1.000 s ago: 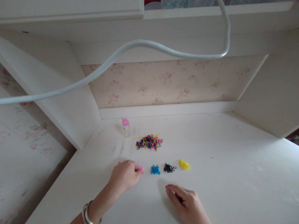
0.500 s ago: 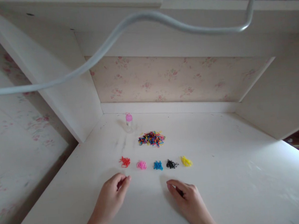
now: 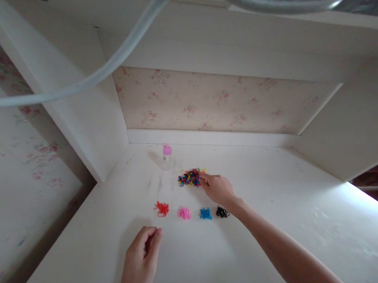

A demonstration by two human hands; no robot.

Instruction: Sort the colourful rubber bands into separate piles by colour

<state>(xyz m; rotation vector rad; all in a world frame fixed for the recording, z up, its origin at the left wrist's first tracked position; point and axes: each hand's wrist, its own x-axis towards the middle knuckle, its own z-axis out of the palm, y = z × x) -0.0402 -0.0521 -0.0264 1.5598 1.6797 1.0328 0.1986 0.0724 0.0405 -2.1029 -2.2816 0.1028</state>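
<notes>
A mixed pile of small coloured rubber bands [image 3: 189,177] lies on the white desk [image 3: 278,221]. My right hand [image 3: 218,188] reaches into its right side, fingers bent down onto the bands; what they hold is hidden. In front of the pile sits a row of sorted little heaps: red [image 3: 162,209], pink [image 3: 183,213], blue [image 3: 205,213] and black [image 3: 222,212]. My right wrist covers the spot to the right of the black heap. My left hand [image 3: 142,259] rests on the desk near the front edge, fingers loosely curled, holding nothing.
A small clear bottle with a pink cap [image 3: 167,156] stands behind the pile near the back wall. White shelf panels close in the desk on the left and right. A pale cable [image 3: 106,69] hangs across the top of the view.
My right hand has gone from resting near the front edge up to the mixed pile. My left hand left the sorted heaps and drew back toward me. The camera tilted.
</notes>
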